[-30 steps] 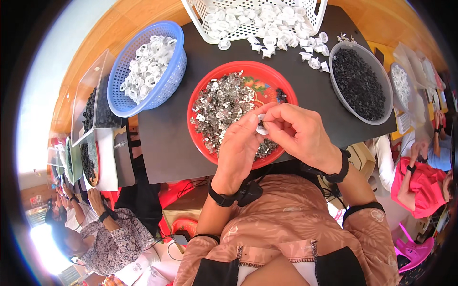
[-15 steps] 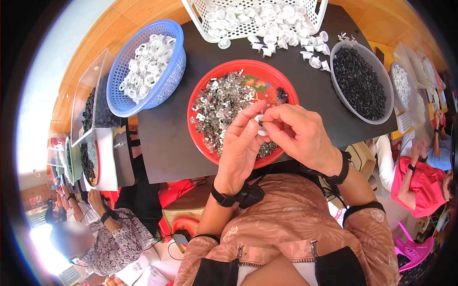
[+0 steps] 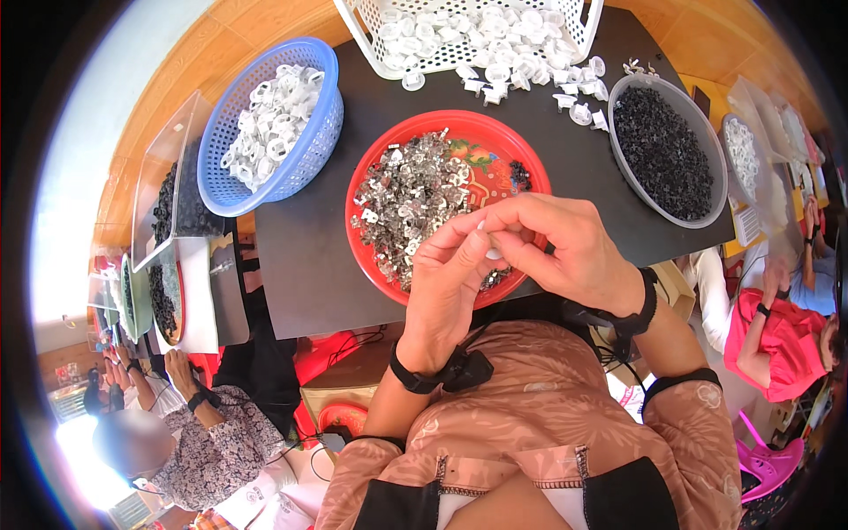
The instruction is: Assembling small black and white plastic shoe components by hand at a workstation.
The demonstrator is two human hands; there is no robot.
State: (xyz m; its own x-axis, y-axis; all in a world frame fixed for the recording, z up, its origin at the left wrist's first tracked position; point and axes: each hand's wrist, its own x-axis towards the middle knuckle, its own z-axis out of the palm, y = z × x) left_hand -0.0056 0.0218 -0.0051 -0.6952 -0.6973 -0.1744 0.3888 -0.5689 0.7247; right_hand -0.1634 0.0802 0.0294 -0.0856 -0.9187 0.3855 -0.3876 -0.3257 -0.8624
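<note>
Over the near side of a red round tray (image 3: 530, 132), my two hands meet at the fingertips. Pinched in my left hand (image 3: 449, 276) is a small white plastic part (image 3: 493, 253), mostly covered by fingers. My right hand (image 3: 565, 240) closes its thumb and forefinger on the same part from the other side; whether it also holds a smaller piece is hidden. Many small metal and clear pieces (image 3: 411, 194) fill the tray's left side. A little cluster of black pieces (image 3: 521, 175) lies at its right edge.
A blue basket (image 3: 329, 115) of white parts stands left on the dark table (image 3: 296, 274). At the back is a white basket (image 3: 362, 35), with white parts (image 3: 579, 113) spilling out. A tub of black pieces (image 3: 662, 155) sits right. Other people work on both sides.
My right hand has tilted and curled closer over my left fingertips. The white part has turned and shows less between the fingers.
</note>
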